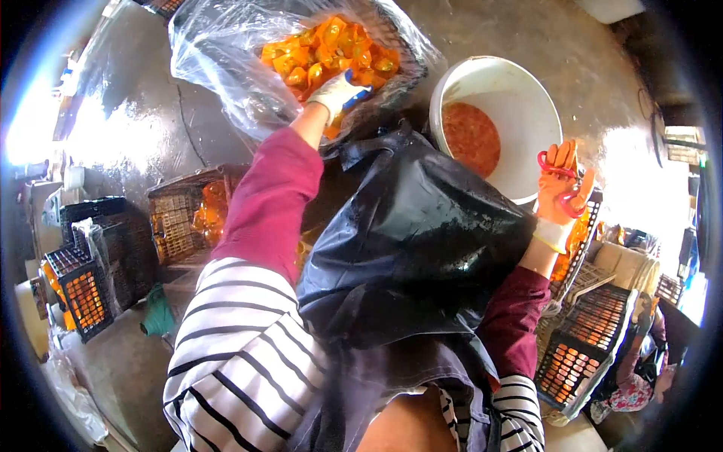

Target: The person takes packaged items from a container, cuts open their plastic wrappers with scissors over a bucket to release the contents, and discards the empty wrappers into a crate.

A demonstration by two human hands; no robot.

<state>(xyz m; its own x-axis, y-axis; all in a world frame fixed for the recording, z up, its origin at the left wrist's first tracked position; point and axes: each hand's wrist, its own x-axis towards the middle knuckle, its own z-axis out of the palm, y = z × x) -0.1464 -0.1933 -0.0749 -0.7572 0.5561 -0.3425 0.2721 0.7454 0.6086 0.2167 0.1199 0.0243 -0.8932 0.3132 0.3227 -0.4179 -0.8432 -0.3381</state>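
My left hand (338, 96), in a white glove with blue on the fingers, reaches to the near edge of a heap of orange pieces (331, 49). The heap lies in a crate lined with clear plastic (218, 64). Whether the fingers hold a piece cannot be made out. My right hand (559, 184), in an orange glove with a white cuff, is closed on red-handled scissors (544, 160). It is just right of a white bucket (538, 98) with reddish pulp (471, 139) at the bottom. A black apron (422, 241) covers my lap between the arms.
A brown crate (175, 226) with orange pieces stands at the left, beyond it dark crates (84, 297) and a green object (158, 313). More filled crates (580, 354) stand at the right. Another person (640, 369) is at the far right. The floor (151, 113) looks wet.
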